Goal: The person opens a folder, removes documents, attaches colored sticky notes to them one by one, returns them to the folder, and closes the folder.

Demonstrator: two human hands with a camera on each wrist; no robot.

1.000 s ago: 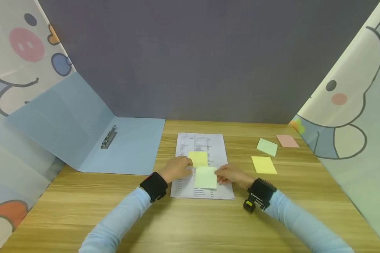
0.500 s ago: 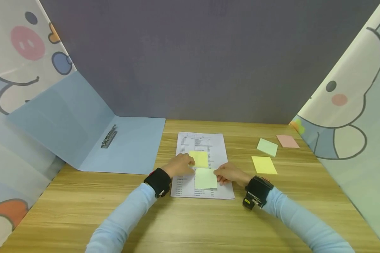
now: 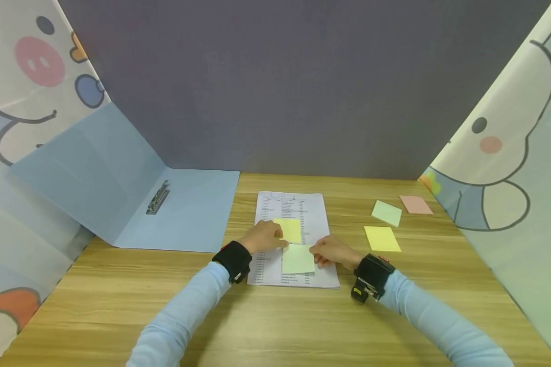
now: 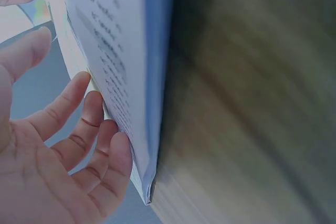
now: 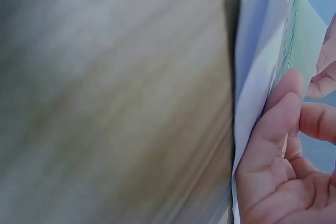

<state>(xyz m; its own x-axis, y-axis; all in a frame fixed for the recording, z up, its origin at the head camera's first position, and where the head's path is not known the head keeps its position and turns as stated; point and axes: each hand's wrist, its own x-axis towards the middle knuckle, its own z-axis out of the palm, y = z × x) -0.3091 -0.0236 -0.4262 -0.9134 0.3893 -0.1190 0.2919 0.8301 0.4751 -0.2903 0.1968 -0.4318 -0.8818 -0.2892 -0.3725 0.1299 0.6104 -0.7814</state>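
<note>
A pale green sticky note [image 3: 298, 260] is on the lower part of a stack of printed sheets [image 3: 316, 216]. My right hand [image 3: 332, 251] pinches its right edge between thumb and fingers; in the right wrist view the note [image 5: 307, 32] stands tilted up from the page. My left hand [image 3: 265, 237] is at the note's upper left corner. In the left wrist view its fingertips [image 4: 84, 80] rest on the sheets, with the thumb held apart. Just above the green note, a yellow sticky note [image 3: 290, 229] lies on the page, its left side near my left fingers.
An open blue folder [image 3: 197, 209] with a metal clip [image 3: 158, 199] lies at the left, its cover leaning upward. On the right of the wooden table [image 3: 275, 326] are green [image 3: 386, 213], yellow [image 3: 382, 239] and pink [image 3: 416, 205] sticky notes. A dark panel [image 3: 284, 92] stands behind.
My left hand has shifted slightly right, its fingertips coming to the green note's upper left corner. The right hand keeps its pinch, almost still, and the note has moved down very slightly.
</note>
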